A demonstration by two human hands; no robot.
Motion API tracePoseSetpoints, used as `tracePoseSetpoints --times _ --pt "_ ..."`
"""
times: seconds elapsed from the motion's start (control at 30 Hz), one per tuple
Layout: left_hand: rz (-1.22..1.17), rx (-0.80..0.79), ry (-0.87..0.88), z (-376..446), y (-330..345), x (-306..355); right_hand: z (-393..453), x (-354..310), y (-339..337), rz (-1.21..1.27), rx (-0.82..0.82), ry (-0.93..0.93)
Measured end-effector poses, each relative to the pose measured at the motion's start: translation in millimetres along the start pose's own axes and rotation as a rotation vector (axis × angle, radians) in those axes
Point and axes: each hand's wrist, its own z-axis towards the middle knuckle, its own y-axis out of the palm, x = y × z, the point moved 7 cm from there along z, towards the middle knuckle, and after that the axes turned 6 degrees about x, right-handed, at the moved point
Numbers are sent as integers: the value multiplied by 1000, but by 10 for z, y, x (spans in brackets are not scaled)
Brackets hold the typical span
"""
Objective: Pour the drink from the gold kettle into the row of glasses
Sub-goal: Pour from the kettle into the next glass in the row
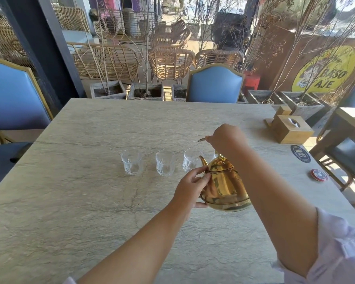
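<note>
Gold kettle (225, 187) at the near right end of the row, between both hands, low over or resting on the grey stone table (90, 140); cannot tell which from this angle. Gripped from above by the right hand (225, 138), closed round the handle, with a gold tip of it poking out past the knuckles. Braced on its left flank by the left hand (191, 187), fingers curled against the shoulder just below the spout's root, thumb lower on the belly: a steadying hold more than a carrying one. Spout (203, 160) curving up and away to the far left, its tip just in front of the third glass (190, 160). Long axis from belly to spout thus running near-right to far-left, slantwise to the row and not square to it. Fourth glass (216, 154) mostly hidden behind the lid, only a sliver visible. First glass (132, 163) and second glass (165, 166) well apart to the left, upright, seemingly empty like the third. Nearest target judged to be the third glass, straight ahead of the spout. Next move likely to call for lifting from the right wrist and tipping forward along the spout's line, left hand guiding the aim. Risk of missing the narrow rim, or of nudging the hidden fourth glass with the belly.
</note>
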Motion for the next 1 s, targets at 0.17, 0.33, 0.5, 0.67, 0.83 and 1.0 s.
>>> tracePoseSetpoints --times 0.17,0.33,0.5,0.67,0.83,1.0 --pt "50 -13 35 38 -44 -40 -56 81 66 52 12 2" --pt "121 -21 78 52 -104 -47 -243 173 87 153 48 4" --pt "148 -8 113 28 -199 -82 -384 163 107 262 65 5" --pt "142 21 151 -44 -332 -26 -442 20 66 270 87 -37" --pt "129 70 160 -76 -523 7 -470 -221 58 261 67 -112" --pt "84 116 132 -106 -655 8 -405 -491 113 197 17 -175"
